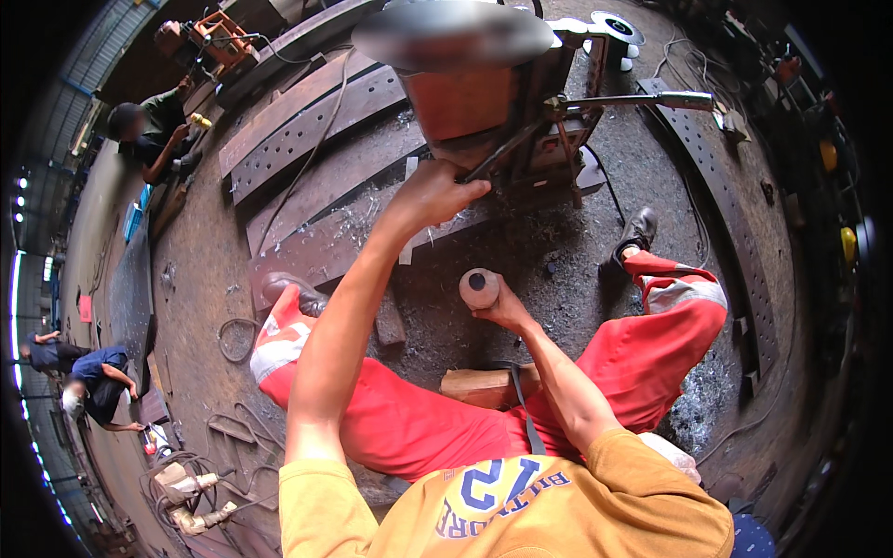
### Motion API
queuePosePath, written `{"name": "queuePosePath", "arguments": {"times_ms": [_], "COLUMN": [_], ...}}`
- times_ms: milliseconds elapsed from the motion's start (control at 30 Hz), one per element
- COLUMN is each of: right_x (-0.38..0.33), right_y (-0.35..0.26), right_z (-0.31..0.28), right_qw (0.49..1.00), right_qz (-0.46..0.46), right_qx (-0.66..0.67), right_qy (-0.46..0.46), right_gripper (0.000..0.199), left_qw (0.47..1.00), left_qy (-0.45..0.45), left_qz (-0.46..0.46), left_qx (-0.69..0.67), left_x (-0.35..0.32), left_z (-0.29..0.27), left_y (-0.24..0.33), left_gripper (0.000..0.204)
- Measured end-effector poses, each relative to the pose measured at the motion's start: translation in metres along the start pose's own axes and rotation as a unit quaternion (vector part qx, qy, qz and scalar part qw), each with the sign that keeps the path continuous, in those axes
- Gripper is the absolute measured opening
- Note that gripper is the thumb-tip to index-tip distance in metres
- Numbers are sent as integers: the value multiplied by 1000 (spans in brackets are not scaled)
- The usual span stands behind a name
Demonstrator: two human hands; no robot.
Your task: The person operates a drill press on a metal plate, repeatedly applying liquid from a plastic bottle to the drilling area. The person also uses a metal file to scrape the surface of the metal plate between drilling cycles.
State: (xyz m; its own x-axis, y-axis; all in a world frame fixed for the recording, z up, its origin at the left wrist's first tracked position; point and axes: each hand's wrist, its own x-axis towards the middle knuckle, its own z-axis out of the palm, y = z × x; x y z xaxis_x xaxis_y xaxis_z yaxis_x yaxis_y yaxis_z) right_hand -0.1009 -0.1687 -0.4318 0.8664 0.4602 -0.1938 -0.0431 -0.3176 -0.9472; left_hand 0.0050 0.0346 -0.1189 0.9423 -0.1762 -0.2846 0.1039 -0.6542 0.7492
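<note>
My left hand [435,195] is closed around a lever [507,149] on the drilling machine [549,153]. The machine stands on a steel plate in front of me, and its upper part is blurred. A second lever with a metal grip [684,99] sticks out to the right. Lower down, between my legs, my right hand [508,307] is wrapped round a pale bottle [477,293]. I see the bottle from its top end, where a dark round spot shows. It is apart from the machine.
Drilled steel plates [312,130] lie at the left, and a long perforated beam [721,195] at the right. Metal shavings [702,400] litter the floor. A wooden block [479,386] sits under me. A person [158,135] crouches far left; two others [98,367] bend lower down.
</note>
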Motion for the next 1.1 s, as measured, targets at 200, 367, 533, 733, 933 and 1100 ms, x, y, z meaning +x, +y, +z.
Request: {"name": "queuePosePath", "arguments": {"times_ms": [200,367,533,733,933,1100], "right_x": [0,-3,8,11,15,13], "right_y": [-7,-17,-23,-36,-42,-41], "right_z": [-11,-5,-5,7,6,1], "right_qw": [999,997,984,927,892,889], "right_qz": [50,69,86,171,204,213], "right_qx": [5,1,155,333,404,405], "right_qy": [-13,37,8,33,12,11], "right_gripper": [91,91,73,62,57,56], "left_qw": [1000,997,996,996,998,998], "left_qy": [13,35,37,34,24,20], "left_qz": [7,26,65,58,17,19], "left_qx": [6,58,57,62,54,56], "left_x": [-2,3,3,3,1,2], "left_z": [2,5,7,8,7,7], "left_y": [6,-2,-2,-4,-1,3], "left_gripper": [55,51,55,54,52,53]}}
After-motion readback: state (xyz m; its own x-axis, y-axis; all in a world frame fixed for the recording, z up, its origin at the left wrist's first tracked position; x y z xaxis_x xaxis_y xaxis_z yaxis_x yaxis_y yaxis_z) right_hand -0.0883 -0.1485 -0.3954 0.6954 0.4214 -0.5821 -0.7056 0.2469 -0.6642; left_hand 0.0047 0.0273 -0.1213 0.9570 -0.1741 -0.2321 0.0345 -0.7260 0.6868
